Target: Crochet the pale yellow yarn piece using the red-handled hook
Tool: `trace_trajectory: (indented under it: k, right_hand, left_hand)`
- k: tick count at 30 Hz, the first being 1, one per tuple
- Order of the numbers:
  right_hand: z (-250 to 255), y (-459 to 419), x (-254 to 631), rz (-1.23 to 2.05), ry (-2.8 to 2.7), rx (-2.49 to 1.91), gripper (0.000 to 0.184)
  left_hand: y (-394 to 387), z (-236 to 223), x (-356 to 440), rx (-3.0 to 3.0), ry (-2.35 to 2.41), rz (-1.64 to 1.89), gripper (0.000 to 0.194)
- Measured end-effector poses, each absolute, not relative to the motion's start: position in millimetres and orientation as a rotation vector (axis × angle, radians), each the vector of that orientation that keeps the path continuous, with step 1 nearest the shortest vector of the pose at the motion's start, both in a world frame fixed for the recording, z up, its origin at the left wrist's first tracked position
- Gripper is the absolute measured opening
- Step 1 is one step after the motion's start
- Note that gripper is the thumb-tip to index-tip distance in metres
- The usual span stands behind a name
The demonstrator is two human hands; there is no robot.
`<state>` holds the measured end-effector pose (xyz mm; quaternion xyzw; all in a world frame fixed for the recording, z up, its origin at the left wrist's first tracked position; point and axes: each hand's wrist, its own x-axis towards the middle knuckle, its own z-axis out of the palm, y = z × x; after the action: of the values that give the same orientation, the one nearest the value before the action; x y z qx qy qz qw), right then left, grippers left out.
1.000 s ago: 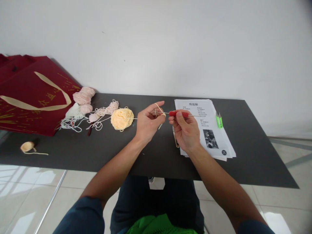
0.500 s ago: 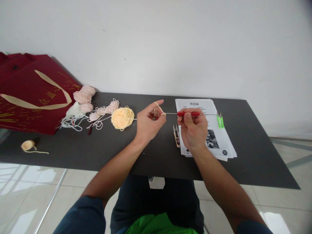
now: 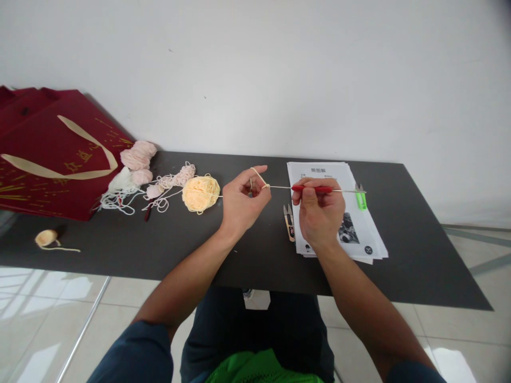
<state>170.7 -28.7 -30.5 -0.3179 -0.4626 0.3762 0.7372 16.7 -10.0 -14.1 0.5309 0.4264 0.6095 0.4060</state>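
Note:
A strand of cream yarn (image 3: 258, 174) loops over the raised index finger of my left hand (image 3: 244, 201), whose thumb and other fingers pinch it. From the yellow yarn ball (image 3: 200, 193), just left of that hand, the strand runs into my palm. My right hand (image 3: 320, 208) grips a crochet hook by its red handle (image 3: 321, 189). The hook's thin metal shaft (image 3: 281, 186) reaches left to the yarn at my left fingertips, and its other end sticks out to the right. Whether a stitch sits on the hook tip is too small to tell.
Printed sheets (image 3: 365, 242) lie under my right hand, with green thread snips (image 3: 361, 198) on them and pale snips (image 3: 289, 223) at their left edge. Pink yarn (image 3: 138, 155) and a red paper bag (image 3: 51, 159) stand left. A small cream crocheted piece (image 3: 46, 237) lies near the front edge.
My right hand and the crochet hook have moved slightly right, away from my left hand, and more of the shaft shows between them. My left hand has barely moved.

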Motion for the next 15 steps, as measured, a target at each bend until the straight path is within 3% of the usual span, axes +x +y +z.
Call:
trace_trajectory:
  k: [8, 15]
  right_hand:
    - [-27, -36, 163, 0.627, -1.146, -0.649, 0.008]
    - [-29, -42, 162, 0.409, -1.329, -0.676, 0.024]
  left_hand:
    - [-12, -14, 16, 1.382, 1.196, 1.593, 0.039]
    - [-11, -15, 17, 1.302, 1.210, 1.629, 0.032]
